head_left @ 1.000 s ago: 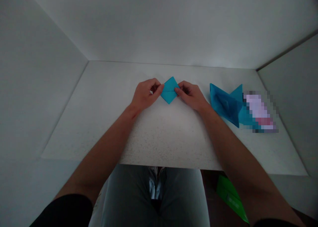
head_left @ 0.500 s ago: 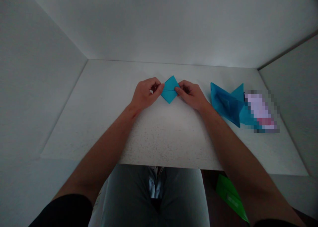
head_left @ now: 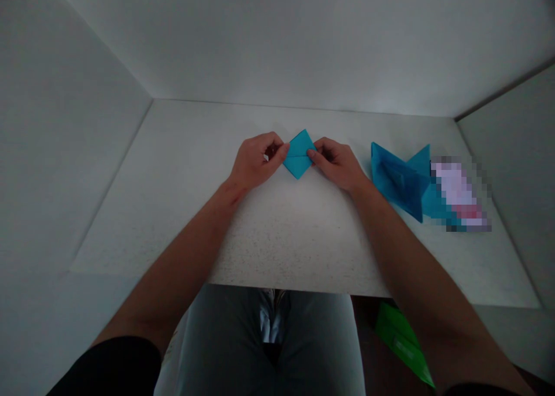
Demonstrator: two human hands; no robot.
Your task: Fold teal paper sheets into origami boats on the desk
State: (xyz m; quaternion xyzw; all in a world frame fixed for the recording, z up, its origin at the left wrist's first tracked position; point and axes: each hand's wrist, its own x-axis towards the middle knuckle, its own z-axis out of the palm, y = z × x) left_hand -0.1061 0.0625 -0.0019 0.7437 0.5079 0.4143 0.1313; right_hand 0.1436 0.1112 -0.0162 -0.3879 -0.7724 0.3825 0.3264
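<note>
A small blue folded paper [head_left: 298, 154], diamond-shaped with a crease across its middle, lies on the white table [head_left: 277, 234] near its centre. My left hand [head_left: 255, 162] pinches the paper's left corner with thumb and fingers closed. On the other side, my right hand [head_left: 336, 163] pinches the right corner the same way. Both forearms reach in from the near edge.
To the right stand folded blue paper shapes [head_left: 399, 179] next to a blurred pink-and-white item [head_left: 459, 193]. White walls close the table at the back and on both sides. A green object [head_left: 401, 341] lies on the floor under the table's near right edge.
Hands and paper keep the same grip; the whole view has shifted slightly, with no clear movement of the paper on the table.
</note>
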